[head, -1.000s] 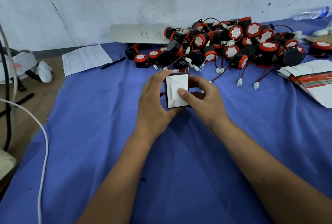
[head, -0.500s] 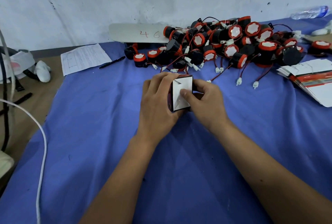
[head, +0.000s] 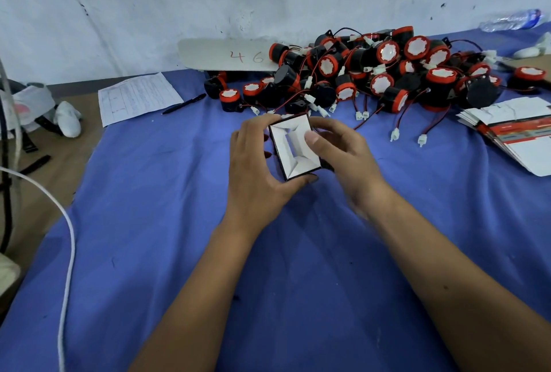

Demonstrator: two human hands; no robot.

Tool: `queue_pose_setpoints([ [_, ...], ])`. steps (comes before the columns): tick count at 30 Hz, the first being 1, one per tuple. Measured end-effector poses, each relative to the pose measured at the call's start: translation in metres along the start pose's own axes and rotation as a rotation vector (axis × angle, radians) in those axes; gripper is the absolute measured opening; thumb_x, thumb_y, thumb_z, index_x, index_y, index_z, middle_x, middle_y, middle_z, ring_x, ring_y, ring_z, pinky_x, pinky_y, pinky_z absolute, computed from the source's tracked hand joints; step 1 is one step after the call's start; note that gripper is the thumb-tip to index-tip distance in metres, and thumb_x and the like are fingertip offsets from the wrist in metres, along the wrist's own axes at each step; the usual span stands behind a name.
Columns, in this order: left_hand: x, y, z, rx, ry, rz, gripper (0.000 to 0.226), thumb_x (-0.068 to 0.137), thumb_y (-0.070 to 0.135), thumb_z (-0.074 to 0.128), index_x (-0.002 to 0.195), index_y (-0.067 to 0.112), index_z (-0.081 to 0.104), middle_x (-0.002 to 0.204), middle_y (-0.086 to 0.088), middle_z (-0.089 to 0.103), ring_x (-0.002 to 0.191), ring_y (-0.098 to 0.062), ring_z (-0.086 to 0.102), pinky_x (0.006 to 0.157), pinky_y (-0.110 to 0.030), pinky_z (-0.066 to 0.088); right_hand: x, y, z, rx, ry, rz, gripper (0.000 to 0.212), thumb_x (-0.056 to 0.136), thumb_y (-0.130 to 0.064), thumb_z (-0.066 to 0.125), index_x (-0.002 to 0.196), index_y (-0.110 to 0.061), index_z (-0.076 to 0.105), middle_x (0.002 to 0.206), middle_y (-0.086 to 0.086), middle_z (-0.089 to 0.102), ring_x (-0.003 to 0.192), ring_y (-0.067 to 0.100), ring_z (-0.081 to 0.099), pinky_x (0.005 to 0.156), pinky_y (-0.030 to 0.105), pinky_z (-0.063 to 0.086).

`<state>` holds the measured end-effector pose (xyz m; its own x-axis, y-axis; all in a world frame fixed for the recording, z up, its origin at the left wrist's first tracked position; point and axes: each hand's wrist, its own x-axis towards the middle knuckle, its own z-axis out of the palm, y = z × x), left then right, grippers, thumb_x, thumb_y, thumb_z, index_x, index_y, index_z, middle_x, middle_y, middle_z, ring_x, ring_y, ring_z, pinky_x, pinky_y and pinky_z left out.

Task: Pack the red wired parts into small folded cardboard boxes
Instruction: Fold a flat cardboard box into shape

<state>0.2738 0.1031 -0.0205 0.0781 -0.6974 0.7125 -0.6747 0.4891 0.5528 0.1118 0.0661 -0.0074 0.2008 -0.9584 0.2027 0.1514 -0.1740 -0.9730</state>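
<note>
Gripping a small white folded cardboard box with dark edges (head: 295, 148) from both sides, the left hand (head: 256, 169) is curling its fingers over the box's far and near corners while the right hand (head: 340, 154) is pinching the opposite edge, its thumb (head: 313, 136) pressing on the folded flaps. The box is sitting between the two hands, lifted off the blue cloth-covered table (head: 179, 222), its flapped end facing up toward the camera and its long axis running away from the person, tilted slightly leftward at the far end.

Just beyond the fingertips, a heap of red-and-black round wired parts with white connectors (head: 372, 73) is lying along the wall. Off to the right of the right hand, a stack of flat unfolded white and red box blanks (head: 515, 130) is resting. Beyond the left hand, a printed paper sheet (head: 137, 97) and a black pen (head: 183, 104) are lying, with a pale board marked 46 (head: 226, 55) behind them.
</note>
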Motion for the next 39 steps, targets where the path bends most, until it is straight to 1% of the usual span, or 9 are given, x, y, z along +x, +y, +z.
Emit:
queue_pose_setpoints([
  [2, -0.001, 0.001, -0.002, -0.092, -0.025, -0.051, 0.09, 0.061, 0.045, 0.096, 0.135, 0.034, 0.047, 0.132, 0.019, 0.053, 0.118, -0.018, 0.056, 0.085, -0.039, 0.057, 0.001, -0.003, -0.004, 0.037, -0.084, 0.017, 0.045, 0.081, -0.025, 0.074, 0.123, -0.012, 0.064, 0.111, 0.024, 0.069, 0.093, 0.029, 0.071, 0.085, 0.037, 0.057],
  [5, 0.001, 0.004, -0.003, -0.175, -0.069, -0.04, 0.09, 0.061, 0.045, 0.097, 0.135, 0.039, 0.046, 0.134, 0.014, 0.056, 0.118, -0.022, 0.059, 0.083, -0.038, 0.059, 0.0, -0.006, -0.006, 0.119, -0.132, 0.031, 0.043, 0.076, -0.011, 0.076, 0.115, -0.004, 0.061, 0.094, 0.012, 0.075, 0.082, 0.023, 0.072, 0.071, 0.029, 0.057],
  [11, 0.002, 0.006, -0.005, -0.303, -0.109, -0.068, 0.091, 0.06, 0.032, 0.099, 0.135, 0.03, 0.048, 0.134, 0.019, 0.057, 0.118, -0.01, 0.061, 0.082, -0.019, 0.056, -0.004, -0.012, -0.007, 0.166, -0.168, -0.007, 0.033, 0.08, 0.002, 0.077, 0.105, -0.008, 0.059, 0.09, 0.013, 0.077, 0.076, 0.025, 0.073, 0.065, 0.027, 0.056],
  [23, 0.002, 0.007, -0.007, -0.303, -0.113, -0.076, 0.091, 0.059, 0.047, 0.097, 0.132, 0.028, 0.048, 0.132, 0.019, 0.057, 0.118, -0.013, 0.06, 0.081, -0.022, 0.057, -0.009, -0.022, -0.003, 0.251, -0.161, 0.09, 0.023, 0.084, -0.018, 0.061, 0.105, -0.009, 0.059, 0.089, 0.006, 0.069, 0.076, 0.02, 0.064, 0.065, 0.027, 0.051],
  [28, 0.003, 0.015, -0.01, -0.25, -0.084, -0.028, 0.09, 0.059, 0.05, 0.096, 0.134, 0.031, 0.048, 0.133, 0.014, 0.056, 0.119, -0.018, 0.058, 0.081, -0.034, 0.059, -0.009, -0.021, -0.003, 0.266, -0.162, 0.139, 0.032, 0.083, -0.018, 0.054, 0.111, -0.006, 0.059, 0.101, 0.017, 0.058, 0.093, 0.03, 0.054, 0.074, 0.036, 0.047],
  [32, 0.003, 0.015, -0.01, -0.23, -0.097, -0.031, 0.094, 0.06, 0.049, 0.098, 0.136, 0.022, 0.049, 0.133, 0.006, 0.057, 0.117, -0.023, 0.059, 0.084, -0.047, 0.057, -0.011, -0.02, -0.004, 0.343, -0.2, 0.134, 0.041, 0.085, -0.017, 0.06, 0.121, 0.0, 0.056, 0.098, 0.011, 0.067, 0.088, 0.025, 0.065, 0.071, 0.032, 0.055],
  [35, 0.003, 0.016, -0.009, -0.203, -0.1, 0.0, 0.096, 0.059, 0.048, 0.1, 0.138, 0.022, 0.05, 0.133, 0.005, 0.055, 0.115, -0.024, 0.059, 0.084, -0.044, 0.057, -0.013, -0.021, -0.003, 0.378, -0.199, 0.149, 0.05, 0.084, -0.013, 0.06, 0.131, 0.003, 0.054, 0.097, 0.008, 0.071, 0.083, 0.021, 0.07, 0.064, 0.029, 0.056],
  [37, 0.003, 0.017, -0.008, -0.194, -0.102, 0.006, 0.095, 0.06, 0.046, 0.099, 0.138, 0.025, 0.05, 0.132, 0.007, 0.054, 0.113, -0.022, 0.059, 0.08, -0.037, 0.057, -0.013, -0.02, -0.003, 0.329, -0.166, 0.108, 0.039, 0.082, -0.01, 0.06, 0.121, -0.003, 0.06, 0.092, 0.007, 0.071, 0.079, 0.021, 0.07, 0.061, 0.029, 0.055],
  [39, 0.002, 0.015, -0.006, -0.182, -0.129, 0.009, 0.089, 0.063, 0.038, 0.099, 0.136, 0.024, 0.051, 0.131, 0.008, 0.054, 0.114, -0.019, 0.058, 0.079, -0.035, 0.057, -0.011, -0.016, -0.001, 0.034, -0.072, -0.041, 0.03, 0.078, -0.01, 0.063, 0.108, -0.012, 0.059, 0.082, 0.001, 0.07, 0.072, 0.019, 0.067, 0.059, 0.031, 0.054],
])
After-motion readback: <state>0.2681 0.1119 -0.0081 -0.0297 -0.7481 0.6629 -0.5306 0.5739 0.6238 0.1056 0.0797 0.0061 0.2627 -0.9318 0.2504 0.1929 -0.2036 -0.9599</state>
